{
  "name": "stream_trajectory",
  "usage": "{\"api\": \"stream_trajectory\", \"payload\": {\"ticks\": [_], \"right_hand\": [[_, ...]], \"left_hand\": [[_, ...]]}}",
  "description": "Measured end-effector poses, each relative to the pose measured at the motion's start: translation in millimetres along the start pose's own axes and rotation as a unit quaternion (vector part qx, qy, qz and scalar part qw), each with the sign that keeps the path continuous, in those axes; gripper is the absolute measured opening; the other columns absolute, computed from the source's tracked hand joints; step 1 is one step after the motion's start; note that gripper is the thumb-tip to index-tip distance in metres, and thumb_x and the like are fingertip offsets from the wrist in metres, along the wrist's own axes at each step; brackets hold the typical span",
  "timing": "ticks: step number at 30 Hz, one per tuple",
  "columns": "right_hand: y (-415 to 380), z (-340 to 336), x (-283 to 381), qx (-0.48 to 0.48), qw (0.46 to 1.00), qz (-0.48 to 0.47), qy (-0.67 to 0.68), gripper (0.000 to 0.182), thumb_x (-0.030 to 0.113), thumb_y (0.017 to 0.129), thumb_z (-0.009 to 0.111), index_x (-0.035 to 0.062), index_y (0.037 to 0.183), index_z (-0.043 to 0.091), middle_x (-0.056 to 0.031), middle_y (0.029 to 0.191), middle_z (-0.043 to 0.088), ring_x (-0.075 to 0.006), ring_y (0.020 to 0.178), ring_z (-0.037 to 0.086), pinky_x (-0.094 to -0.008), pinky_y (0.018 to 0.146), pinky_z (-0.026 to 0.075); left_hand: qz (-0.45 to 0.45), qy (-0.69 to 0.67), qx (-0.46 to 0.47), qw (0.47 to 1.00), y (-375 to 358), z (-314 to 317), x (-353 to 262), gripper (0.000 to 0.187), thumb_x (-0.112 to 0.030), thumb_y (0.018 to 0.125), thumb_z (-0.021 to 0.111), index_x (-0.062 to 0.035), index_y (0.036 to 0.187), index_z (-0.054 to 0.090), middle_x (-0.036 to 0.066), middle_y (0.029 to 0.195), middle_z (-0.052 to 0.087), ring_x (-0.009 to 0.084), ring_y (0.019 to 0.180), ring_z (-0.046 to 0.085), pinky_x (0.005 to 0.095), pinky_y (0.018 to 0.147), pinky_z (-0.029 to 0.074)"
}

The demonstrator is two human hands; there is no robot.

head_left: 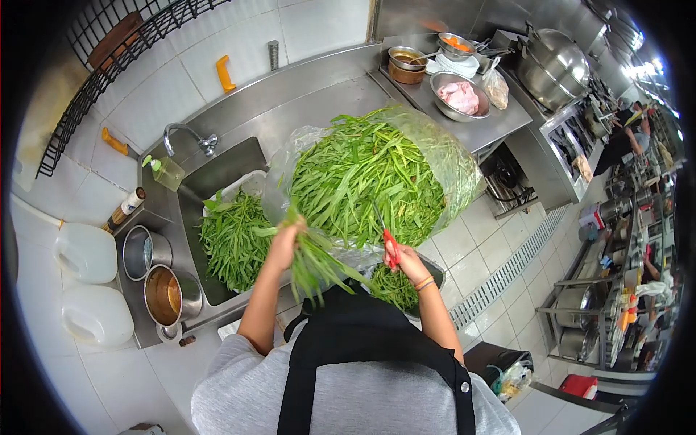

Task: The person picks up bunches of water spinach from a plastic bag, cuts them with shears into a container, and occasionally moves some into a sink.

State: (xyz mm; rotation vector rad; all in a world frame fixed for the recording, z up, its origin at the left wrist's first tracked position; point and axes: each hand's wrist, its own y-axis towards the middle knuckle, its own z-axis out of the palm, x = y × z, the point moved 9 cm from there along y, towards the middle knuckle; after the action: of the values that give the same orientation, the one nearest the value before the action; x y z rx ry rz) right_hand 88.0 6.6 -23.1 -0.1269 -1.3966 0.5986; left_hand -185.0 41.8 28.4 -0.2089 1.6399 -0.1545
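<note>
My left hand (286, 245) is closed around a bunch of leafy greens (319, 262), long narrow leaves that look like water spinach, hanging toward my apron. Red-handled scissors (391, 245) are in my right hand (410, 265), blades pointing up and away over the big pile. That heap of greens (362, 170) fills a see-through plastic bag (455, 156) on the counter in front of me. More greens (235, 239) lie to the left in the sink (243, 154). Below my right hand, a container holds further cut greens (394, 288), partly hidden by my arm and apron.
A faucet (190, 139) and soap bottle (167, 172) stand by the sink. Metal pots (172, 293) and white jugs (94, 314) are at left. A bowl of raw meat (460, 96) sits at back right, near a large steamer pot (554, 69). Another person (627, 141) stands farther right.
</note>
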Motion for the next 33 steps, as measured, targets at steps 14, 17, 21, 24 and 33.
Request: {"api": "stream_trajectory", "payload": {"ticks": [14, 17, 21, 24, 33], "right_hand": [[-49, 14, 38, 0.131, 0.989, -0.071, -0.022, 0.047, 0.048, 0.088, 0.046, 0.0063, 0.067, 0.051, -0.0022, 0.063, 0.050, -0.0099, 0.058, 0.044, -0.0219, 0.056, 0.035], [-36, 22, 63, 0.107, 0.988, -0.112, 0.026, 0.054, 0.056, 0.085, 0.044, 0.0056, 0.065, 0.049, -0.0046, 0.061, 0.047, -0.0127, 0.055, 0.041, -0.0228, 0.053, 0.034], [11, -3, 35, -0.050, 0.998, 0.020, 0.014, 0.056, 0.060, 0.082, 0.046, 0.0079, 0.064, 0.049, -0.0013, 0.057, 0.046, -0.0098, 0.048, 0.041, -0.0211, 0.046, 0.035], [16, -12, 22, -0.101, 0.993, 0.055, -0.026, 0.055, 0.061, 0.081, 0.047, 0.0097, 0.064, 0.050, 0.0015, 0.055, 0.045, -0.0077, 0.046, 0.040, -0.0201, 0.044, 0.034], [-19, 24, 33, 0.007, 0.996, -0.074, 0.039, 0.051, 0.055, 0.088, 0.039, 0.0091, 0.071, 0.050, -0.0021, 0.066, 0.049, -0.0090, 0.056, 0.044, -0.0204, 0.051, 0.036]], "left_hand": [[-0.001, 0.581, -0.091, 0.808, 88, -86, -38, 0.046, -0.031, 0.069, 0.070, -0.0062, 0.106, 0.060, 0.018, 0.106, 0.059, 0.0325, 0.097, 0.057, 0.0402, 0.085, 0.046], [0.334, 0.313, -0.051, 0.888, 89, 46, -100, 0.011, -0.011, 0.076, 0.060, -0.0061, 0.084, 0.066, 0.011, 0.087, 0.063, 0.0305, 0.083, 0.059, 0.0373, 0.076, 0.046], [0.412, 0.352, -0.064, 0.838, 107, 146, -91, 0.009, -0.012, 0.071, 0.065, -0.0058, 0.077, 0.065, 0.009, 0.079, 0.061, 0.0265, 0.082, 0.057, 0.0372, 0.073, 0.046], [0.376, 0.406, -0.144, 0.821, 121, 151, -83, 0.011, -0.015, 0.070, 0.066, -0.0066, 0.078, 0.064, 0.008, 0.078, 0.060, 0.0263, 0.088, 0.055, 0.0391, 0.076, 0.044], [0.265, 0.273, -0.060, 0.923, 78, 110, -70, 0.023, -0.020, 0.072, 0.069, -0.0008, 0.078, 0.059, 0.014, 0.071, 0.061, 0.0308, 0.066, 0.058, 0.0397, 0.065, 0.045]]}}
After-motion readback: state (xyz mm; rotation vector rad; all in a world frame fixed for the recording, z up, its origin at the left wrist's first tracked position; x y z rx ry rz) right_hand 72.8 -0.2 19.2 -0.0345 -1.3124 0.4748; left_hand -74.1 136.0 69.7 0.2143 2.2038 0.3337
